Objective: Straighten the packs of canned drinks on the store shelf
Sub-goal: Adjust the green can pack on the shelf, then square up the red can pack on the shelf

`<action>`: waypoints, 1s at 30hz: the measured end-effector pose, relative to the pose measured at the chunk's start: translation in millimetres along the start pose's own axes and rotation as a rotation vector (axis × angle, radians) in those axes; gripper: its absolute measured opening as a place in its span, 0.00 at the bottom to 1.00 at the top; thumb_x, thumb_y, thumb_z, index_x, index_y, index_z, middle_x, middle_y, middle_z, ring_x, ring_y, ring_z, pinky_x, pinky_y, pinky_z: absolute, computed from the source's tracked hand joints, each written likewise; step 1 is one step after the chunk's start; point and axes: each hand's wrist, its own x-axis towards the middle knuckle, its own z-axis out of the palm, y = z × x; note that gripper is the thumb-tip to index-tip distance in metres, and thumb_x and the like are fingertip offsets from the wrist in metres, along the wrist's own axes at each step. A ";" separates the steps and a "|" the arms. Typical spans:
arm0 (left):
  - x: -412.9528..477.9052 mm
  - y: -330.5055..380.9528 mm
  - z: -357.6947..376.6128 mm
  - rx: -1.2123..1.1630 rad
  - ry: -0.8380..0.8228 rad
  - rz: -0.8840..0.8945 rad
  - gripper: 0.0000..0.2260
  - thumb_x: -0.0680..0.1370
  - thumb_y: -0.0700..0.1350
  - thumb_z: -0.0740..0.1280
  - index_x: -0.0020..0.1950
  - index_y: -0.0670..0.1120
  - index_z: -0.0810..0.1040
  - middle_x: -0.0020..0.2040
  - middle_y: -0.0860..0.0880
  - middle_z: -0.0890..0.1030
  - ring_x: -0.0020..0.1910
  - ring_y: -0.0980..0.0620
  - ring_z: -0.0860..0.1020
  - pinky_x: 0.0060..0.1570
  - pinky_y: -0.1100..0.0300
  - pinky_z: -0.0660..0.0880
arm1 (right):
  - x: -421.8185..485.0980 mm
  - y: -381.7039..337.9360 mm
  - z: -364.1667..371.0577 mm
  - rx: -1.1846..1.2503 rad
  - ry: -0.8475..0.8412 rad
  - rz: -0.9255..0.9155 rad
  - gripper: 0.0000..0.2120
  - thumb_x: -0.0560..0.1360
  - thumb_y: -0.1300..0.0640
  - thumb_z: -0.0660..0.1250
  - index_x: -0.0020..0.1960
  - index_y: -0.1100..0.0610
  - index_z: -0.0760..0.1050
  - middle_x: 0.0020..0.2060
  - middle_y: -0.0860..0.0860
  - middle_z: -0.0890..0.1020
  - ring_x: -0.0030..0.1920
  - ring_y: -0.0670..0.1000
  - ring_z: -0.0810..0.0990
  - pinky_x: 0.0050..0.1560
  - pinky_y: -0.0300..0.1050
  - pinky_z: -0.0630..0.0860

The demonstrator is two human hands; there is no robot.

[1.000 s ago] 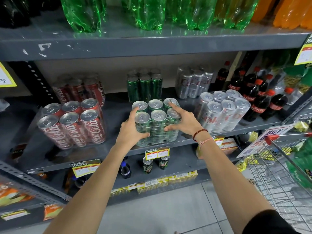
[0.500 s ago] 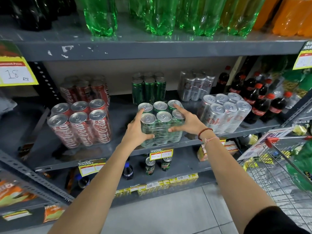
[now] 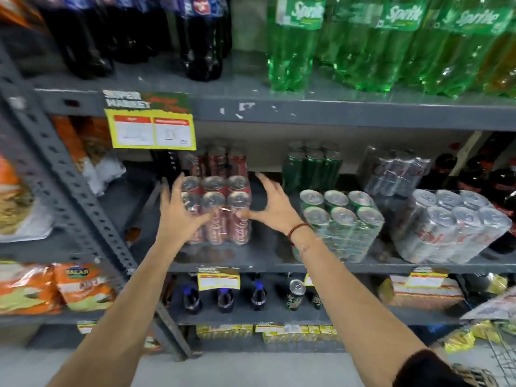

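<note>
Grey steel shelving point(image 3: 335, 114), paint chipped on the front edge, slotted diagonal brace point(image 3: 69, 191) on the left. Pale wall point(image 3: 265, 148) behind the middle shelf. Yellow price tag point(image 3: 152, 132) hangs from the upper shelf edge. Light grey tiled floor point(image 3: 251, 370) below. Wire cart point(image 3: 499, 356) at bottom right. Frame is motion-blurred.

Green Sprite btls point(image 3: 349, 43) & dark cola btls point(image 3: 201, 37) top shelf, orange snack bags point(image 3: 83, 286) left, yellow price tag point(image 3: 152, 129)
</note>
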 end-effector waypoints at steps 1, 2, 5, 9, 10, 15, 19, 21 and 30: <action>3.5 -10.5 -3.5 -0.017 -0.022 -0.033 0.46 0.63 0.50 0.78 0.75 0.48 0.56 0.75 0.43 0.60 0.75 0.46 0.54 0.70 0.50 0.56 | 6.2 -0.3 12.2 0.004 -0.044 0.026 0.48 0.66 0.48 0.77 0.77 0.51 0.51 0.74 0.59 0.59 0.75 0.59 0.58 0.71 0.50 0.58; 6.5 -18.6 -5.8 -0.046 -0.052 -0.064 0.47 0.63 0.49 0.79 0.75 0.48 0.56 0.74 0.45 0.63 0.73 0.49 0.58 0.68 0.54 0.58 | 11.3 0.1 22.9 0.005 -0.074 0.050 0.50 0.66 0.48 0.77 0.77 0.49 0.49 0.75 0.59 0.57 0.75 0.59 0.55 0.72 0.53 0.58; 13.7 -32.0 -7.5 -0.129 -0.221 -0.126 0.48 0.62 0.49 0.80 0.75 0.55 0.56 0.69 0.49 0.71 0.67 0.51 0.69 0.63 0.57 0.66 | 20.4 0.0 46.4 0.035 -0.094 0.104 0.52 0.63 0.48 0.78 0.77 0.47 0.49 0.77 0.60 0.55 0.77 0.58 0.50 0.74 0.53 0.55; 17.0 -39.1 -4.1 -0.140 -0.272 -0.140 0.46 0.57 0.51 0.81 0.71 0.57 0.63 0.65 0.51 0.76 0.62 0.53 0.74 0.61 0.56 0.70 | 22.7 -0.5 60.2 0.067 0.030 0.142 0.50 0.59 0.50 0.81 0.74 0.46 0.59 0.74 0.57 0.64 0.74 0.59 0.63 0.72 0.57 0.63; 16.6 -38.9 -3.3 -0.149 -0.268 -0.137 0.46 0.57 0.52 0.81 0.71 0.57 0.64 0.63 0.52 0.77 0.60 0.54 0.75 0.59 0.58 0.70 | 22.6 -1.2 60.3 0.081 0.047 0.148 0.49 0.58 0.50 0.82 0.74 0.45 0.61 0.73 0.56 0.66 0.72 0.59 0.66 0.71 0.57 0.65; 12.4 -37.5 -6.3 -0.173 -0.257 -0.133 0.45 0.56 0.50 0.82 0.70 0.56 0.66 0.62 0.52 0.78 0.58 0.57 0.75 0.58 0.60 0.69 | 16.2 -3.8 59.2 0.073 0.049 0.133 0.49 0.58 0.49 0.81 0.73 0.44 0.61 0.73 0.55 0.67 0.72 0.59 0.67 0.71 0.58 0.65; -0.2 -36.4 -12.1 -0.162 -0.262 -0.123 0.45 0.56 0.51 0.82 0.69 0.56 0.66 0.61 0.51 0.79 0.58 0.55 0.76 0.56 0.62 0.69 | 2.3 -3.3 59.9 0.066 0.049 0.125 0.49 0.58 0.48 0.81 0.74 0.43 0.60 0.74 0.55 0.66 0.72 0.57 0.66 0.72 0.56 0.64; -7.4 -34.7 -15.0 -0.153 -0.262 -0.123 0.45 0.56 0.52 0.82 0.69 0.56 0.65 0.61 0.51 0.79 0.58 0.55 0.76 0.56 0.61 0.69 | -4.4 -4.1 59.5 0.065 0.051 0.117 0.49 0.58 0.48 0.81 0.73 0.44 0.61 0.73 0.54 0.67 0.72 0.56 0.67 0.72 0.54 0.64; -27.5 -28.0 -25.2 -0.144 -0.263 -0.128 0.44 0.57 0.51 0.81 0.70 0.56 0.64 0.62 0.50 0.78 0.61 0.51 0.75 0.58 0.60 0.68 | -21.6 -8.8 59.0 0.056 0.035 0.101 0.48 0.58 0.48 0.81 0.73 0.44 0.62 0.71 0.52 0.70 0.69 0.55 0.71 0.69 0.48 0.67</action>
